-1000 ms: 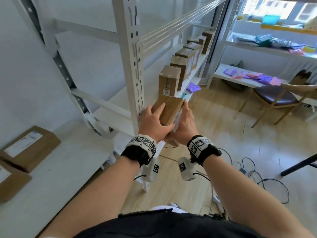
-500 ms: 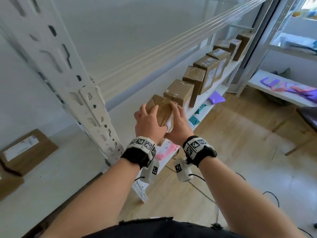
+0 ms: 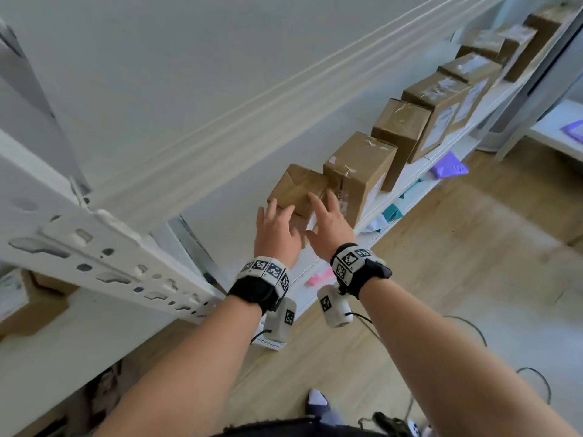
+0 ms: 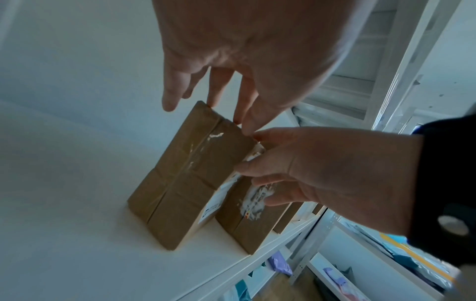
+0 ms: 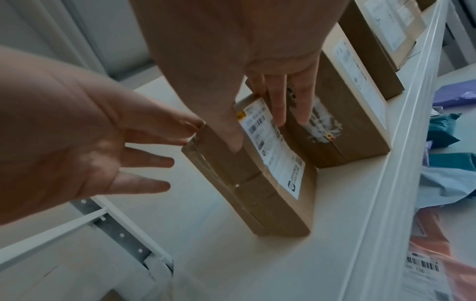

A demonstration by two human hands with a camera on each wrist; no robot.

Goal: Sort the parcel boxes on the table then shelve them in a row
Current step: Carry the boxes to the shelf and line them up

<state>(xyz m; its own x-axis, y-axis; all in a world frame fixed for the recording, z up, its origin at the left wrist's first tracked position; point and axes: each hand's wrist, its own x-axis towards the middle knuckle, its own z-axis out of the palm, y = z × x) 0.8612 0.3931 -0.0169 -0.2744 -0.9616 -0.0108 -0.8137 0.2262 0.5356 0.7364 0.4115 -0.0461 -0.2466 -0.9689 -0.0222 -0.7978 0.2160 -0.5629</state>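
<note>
A brown taped parcel box point(image 3: 296, 187) stands on end on the white shelf board point(image 3: 227, 197), at the near end of a row of several boxes. It tilts a little toward the neighbouring box point(image 3: 359, 171). My left hand point(image 3: 276, 228) has straight fingers, and their tips touch the box's top left edge point(image 4: 206, 110). My right hand point(image 3: 329, 219) lies over the top right. Its straight fingers point(image 5: 280, 106) reach down the labelled side point(image 5: 273, 142), between this box and the neighbouring box point(image 5: 342, 130). Neither hand curls round the box.
A white perforated upright post point(image 3: 94, 247) stands close on the left, and an upper shelf rail point(image 3: 284, 99) runs overhead. Flat parcels lie on the table point(image 3: 31, 304) at far left. Coloured mailer bags point(image 3: 451, 165) fill the lower shelf. Cables point(image 3: 467, 326) trail on the floor.
Both hands carried the box forward, stood it on the shelf beside the row, and uncurled from it. The view has moved closer to the shelf.
</note>
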